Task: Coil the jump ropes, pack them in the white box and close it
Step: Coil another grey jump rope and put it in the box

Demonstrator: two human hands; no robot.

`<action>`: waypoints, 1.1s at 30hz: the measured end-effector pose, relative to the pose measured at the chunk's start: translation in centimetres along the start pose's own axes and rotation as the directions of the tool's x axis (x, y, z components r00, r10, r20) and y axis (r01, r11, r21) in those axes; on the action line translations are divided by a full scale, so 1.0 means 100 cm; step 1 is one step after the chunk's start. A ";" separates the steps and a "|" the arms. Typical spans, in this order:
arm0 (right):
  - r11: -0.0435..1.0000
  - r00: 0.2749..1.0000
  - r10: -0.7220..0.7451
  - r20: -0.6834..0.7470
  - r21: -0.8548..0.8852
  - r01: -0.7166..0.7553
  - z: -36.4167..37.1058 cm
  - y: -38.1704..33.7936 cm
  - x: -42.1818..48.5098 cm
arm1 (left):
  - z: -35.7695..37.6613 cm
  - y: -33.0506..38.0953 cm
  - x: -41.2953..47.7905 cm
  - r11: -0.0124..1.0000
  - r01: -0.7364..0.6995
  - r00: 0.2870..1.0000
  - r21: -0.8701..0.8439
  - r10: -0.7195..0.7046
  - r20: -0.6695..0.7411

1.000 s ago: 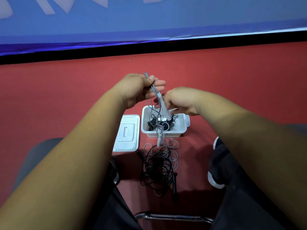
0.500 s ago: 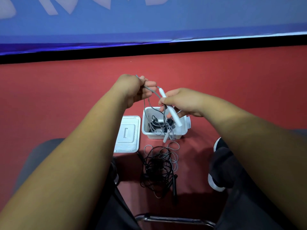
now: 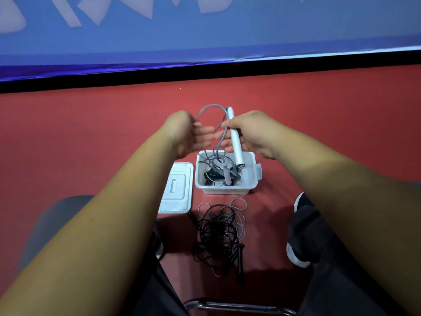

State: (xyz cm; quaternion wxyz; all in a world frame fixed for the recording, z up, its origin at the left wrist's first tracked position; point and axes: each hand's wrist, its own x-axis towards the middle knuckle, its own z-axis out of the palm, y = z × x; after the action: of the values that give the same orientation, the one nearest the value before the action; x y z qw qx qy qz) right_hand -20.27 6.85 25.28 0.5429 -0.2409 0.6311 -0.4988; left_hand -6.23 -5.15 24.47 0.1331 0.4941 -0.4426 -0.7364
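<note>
A: Right hand?
B: Right hand [image 3: 252, 133], fingers curled round the white handle [image 3: 235, 144], which is tilted, low end over the white box [image 3: 227, 190].
A: Left?
B: Left hand [image 3: 186, 133] is blurred. The grey rope [image 3: 209, 107] loops from it to the handle top; can't tell if the fingers grip it.
A: Box?
B: Open on the red floor [image 3: 91, 133], ropes inside. Lid [image 3: 175, 190] lies flat just to its left, black rope [image 3: 216, 231] tangled on the near side.

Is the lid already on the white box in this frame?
No, the lid lies flat on the red floor just left of the white box, which stands open with ropes inside.
</note>
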 end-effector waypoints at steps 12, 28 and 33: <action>0.838 0.983 0.070 -0.167 0.544 0.033 -0.015 -0.010 0.004 | 0.010 -0.022 0.002 0.824 -0.239 0.904 0.514 -0.005 0.427; 0.866 0.918 0.106 -0.381 0.490 0.103 -0.025 -0.001 0.014 | -0.001 -0.033 0.000 0.385 -0.280 0.960 0.880 0.096 0.263; 0.911 0.916 0.201 -0.347 0.411 -0.044 -0.031 0.009 0.023 | 0.004 -0.022 -0.006 0.780 -0.260 0.950 0.570 0.102 0.295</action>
State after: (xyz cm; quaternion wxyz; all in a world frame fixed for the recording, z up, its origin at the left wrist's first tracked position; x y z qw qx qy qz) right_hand -23.62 6.37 23.16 0.4775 0.0159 0.6251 -0.6172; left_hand -5.73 -3.36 23.16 -0.0165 0.3694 -0.7121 -0.5968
